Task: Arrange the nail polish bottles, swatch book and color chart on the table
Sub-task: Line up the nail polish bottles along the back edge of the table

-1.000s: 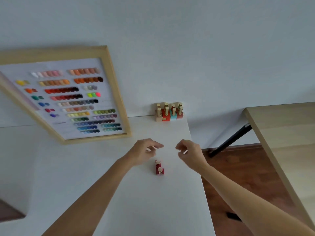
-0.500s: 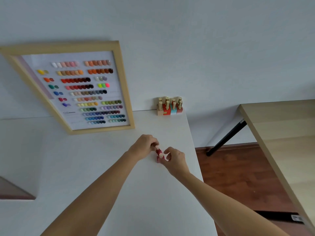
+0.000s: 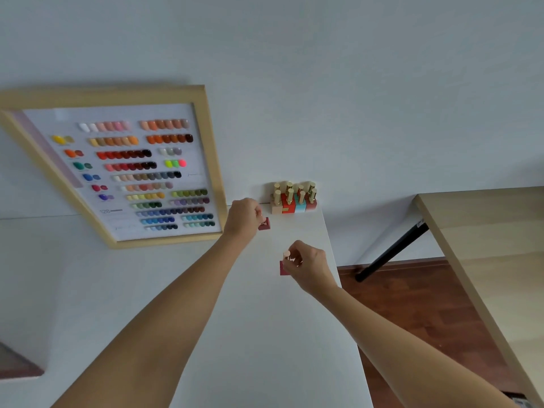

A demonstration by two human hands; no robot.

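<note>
My left hand (image 3: 243,217) grips a dark red nail polish bottle (image 3: 264,224) and holds it just left of a cluster of several gold-capped bottles (image 3: 294,198) standing at the far right corner of the white table (image 3: 265,334). My right hand (image 3: 309,265) pinches a second red bottle (image 3: 284,265) by its pale cap, close to the table's right edge. A wood-framed color chart (image 3: 126,169) with rows of polish swatches leans against the wall at the back left. No swatch book is in view.
A light wooden table (image 3: 485,245) with a black leg (image 3: 388,254) stands to the right, across a gap of dark wood floor (image 3: 412,304). The white table's right edge runs close beside my right hand.
Both hands closed on the two red bottles and separated them. My left hand carried its bottle back toward the cluster; my right hand holds the other nearer the right edge.
</note>
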